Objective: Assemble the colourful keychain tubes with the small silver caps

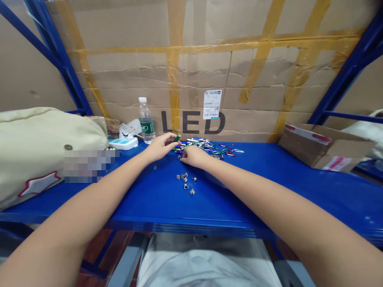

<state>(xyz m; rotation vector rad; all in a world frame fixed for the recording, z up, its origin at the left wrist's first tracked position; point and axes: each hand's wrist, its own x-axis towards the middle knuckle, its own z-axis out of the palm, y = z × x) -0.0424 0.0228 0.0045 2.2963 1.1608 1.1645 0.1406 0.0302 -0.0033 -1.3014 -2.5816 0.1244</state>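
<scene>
A short green tube-shaped piece (177,138) sticks up from the closed fingers of my left hand (160,147); its exact kind is unclear. My right hand (196,156) is just beside it, fingers curled down, with a small silvery metal part (179,157) at the fingertips. Behind both hands lies a pile of coloured carabiner clips and slim metallic tubes (199,142), partly hidden by my right hand. Red and silver carabiners (230,154) lie at its right end. Nearer to me, several small shiny metal fittings (185,179) are scattered on the blue tabletop (155,199).
A water bottle (146,121) and a white power strip (124,142) stand at back left. The cream bag (50,139) takes up the left side. An open cardboard box (323,147) sits at right. A large taped carton (125,83) walls off the back, between blue metal posts.
</scene>
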